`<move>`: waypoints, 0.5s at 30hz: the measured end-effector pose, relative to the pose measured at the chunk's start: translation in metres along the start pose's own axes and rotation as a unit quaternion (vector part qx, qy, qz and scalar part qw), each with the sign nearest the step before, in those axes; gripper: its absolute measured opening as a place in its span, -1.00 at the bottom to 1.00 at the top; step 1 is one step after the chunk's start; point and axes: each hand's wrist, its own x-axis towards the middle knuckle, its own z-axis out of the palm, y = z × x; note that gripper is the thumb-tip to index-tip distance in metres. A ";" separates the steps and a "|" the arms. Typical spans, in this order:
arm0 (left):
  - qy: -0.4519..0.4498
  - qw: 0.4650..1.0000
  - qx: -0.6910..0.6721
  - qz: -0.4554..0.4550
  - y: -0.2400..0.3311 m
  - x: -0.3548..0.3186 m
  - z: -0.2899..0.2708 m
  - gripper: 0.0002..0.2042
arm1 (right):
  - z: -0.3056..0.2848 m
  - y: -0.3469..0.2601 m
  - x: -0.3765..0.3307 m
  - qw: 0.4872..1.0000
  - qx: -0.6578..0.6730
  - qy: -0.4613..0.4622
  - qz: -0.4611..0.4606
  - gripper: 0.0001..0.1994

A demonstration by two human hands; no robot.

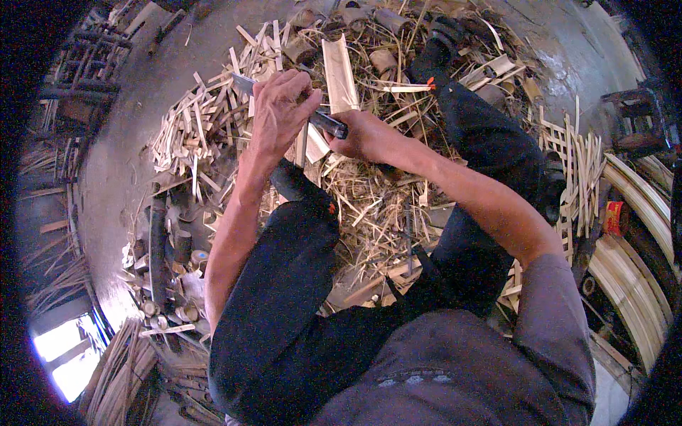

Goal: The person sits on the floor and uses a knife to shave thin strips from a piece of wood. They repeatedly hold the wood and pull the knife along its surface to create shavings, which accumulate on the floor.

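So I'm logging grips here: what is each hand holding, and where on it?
Right hand grips the knife by its dark handle. Left hand rests over the blade and a bamboo strip; its exact hold is hidden.

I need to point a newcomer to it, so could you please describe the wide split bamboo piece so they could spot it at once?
Start at the heap of bamboo scraps on the floor ahead of the seated person's knees. Just beyond the right hand, which grips a dark-handled knife, stands a pale split bamboo piece. Unlike the thin slivers around it, it is broad, trough-shaped and smooth.
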 end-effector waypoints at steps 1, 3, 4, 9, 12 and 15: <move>0.000 1.000 0.000 -0.012 0.001 0.000 -0.002 -0.84 | 0.004 0.005 0.002 0.999 -0.024 0.030 -0.021 -0.84; 0.000 0.999 -0.002 -0.034 0.004 -0.001 -0.005 -0.84 | 0.012 0.015 0.007 0.991 -0.074 0.091 -0.061 -0.84; 0.000 0.999 -0.015 -0.051 0.003 0.000 -0.004 -0.84 | 0.012 0.017 0.008 0.996 -0.056 0.063 -0.042 -0.84; 0.019 0.999 -0.013 -0.039 0.006 -0.007 -0.009 -0.82 | 0.045 0.034 0.011 0.986 0.030 -0.145 0.069 -0.86; 0.036 0.998 -0.018 -0.040 0.009 -0.010 -0.013 -0.81 | 0.047 0.027 0.004 0.995 -0.049 -0.057 0.060 -0.80; 0.030 0.999 0.005 -0.043 0.012 -0.016 -0.017 -0.81 | 0.048 0.029 -0.004 0.997 -0.074 0.009 0.025 -0.75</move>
